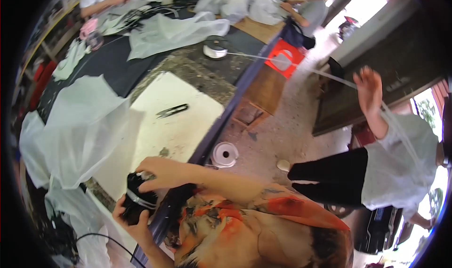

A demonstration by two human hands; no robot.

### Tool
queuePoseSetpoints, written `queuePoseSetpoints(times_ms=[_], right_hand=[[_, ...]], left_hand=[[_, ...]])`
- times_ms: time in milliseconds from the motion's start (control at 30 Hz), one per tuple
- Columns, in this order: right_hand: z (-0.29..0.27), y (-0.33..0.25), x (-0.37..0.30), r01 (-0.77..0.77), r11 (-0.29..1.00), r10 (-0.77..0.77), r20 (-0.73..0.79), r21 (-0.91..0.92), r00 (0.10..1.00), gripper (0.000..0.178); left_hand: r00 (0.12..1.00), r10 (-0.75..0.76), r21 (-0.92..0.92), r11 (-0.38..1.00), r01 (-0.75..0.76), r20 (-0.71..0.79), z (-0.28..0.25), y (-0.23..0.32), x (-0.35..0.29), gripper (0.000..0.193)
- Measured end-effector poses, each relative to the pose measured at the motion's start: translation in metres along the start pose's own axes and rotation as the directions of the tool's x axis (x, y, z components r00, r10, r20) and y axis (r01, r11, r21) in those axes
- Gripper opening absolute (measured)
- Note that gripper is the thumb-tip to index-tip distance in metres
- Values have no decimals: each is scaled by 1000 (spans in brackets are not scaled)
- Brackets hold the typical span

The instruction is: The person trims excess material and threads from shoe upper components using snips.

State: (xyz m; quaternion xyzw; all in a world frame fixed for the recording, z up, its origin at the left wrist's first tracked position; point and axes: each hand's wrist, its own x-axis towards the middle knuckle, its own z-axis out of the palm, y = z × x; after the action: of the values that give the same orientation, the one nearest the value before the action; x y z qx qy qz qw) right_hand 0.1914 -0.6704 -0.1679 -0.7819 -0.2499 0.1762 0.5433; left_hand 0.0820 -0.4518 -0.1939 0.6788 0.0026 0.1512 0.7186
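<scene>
A black bundle (133, 189) with a pale shiny band round its middle sits at the near left edge of the table. My left hand (133, 224) is closed round its lower part, thumb and fingers on either side. From above, my right hand (162, 173) curls its fingertips onto the upper end. What exactly the bundle is made of is too small to tell. Beyond my hands, black-handled thread snips (172, 111) lie on a white board (181, 91). Sheer white fabric (89, 131) is heaped to the left of the board.
A co-worker's raised hand (369, 90) at the right holds white ribbon (329, 76) stretched from a spool (215, 50) on the table. Another white spool (225, 155) sits beside the table edge. A wooden stool (259, 101) carries a red bag (286, 57). Two more people are at the far side.
</scene>
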Motion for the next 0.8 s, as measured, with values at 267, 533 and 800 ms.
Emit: queuePoseSetpoints(times_ms=[267,533,800], right_hand=[[-18,-6,-6,68,978,-80,50,199,996,111],[-8,10,0,188,979,-190,-26,-75,981,111],[-14,2,-7,127,992,-127,-9,1,992,94]], left_hand=[[987,118,70,989,-126,110,9,-14,30,64],[946,213,466,830,-307,244,18,-4,39,74],[918,-38,677,688,-263,396,22,57,40,118]])
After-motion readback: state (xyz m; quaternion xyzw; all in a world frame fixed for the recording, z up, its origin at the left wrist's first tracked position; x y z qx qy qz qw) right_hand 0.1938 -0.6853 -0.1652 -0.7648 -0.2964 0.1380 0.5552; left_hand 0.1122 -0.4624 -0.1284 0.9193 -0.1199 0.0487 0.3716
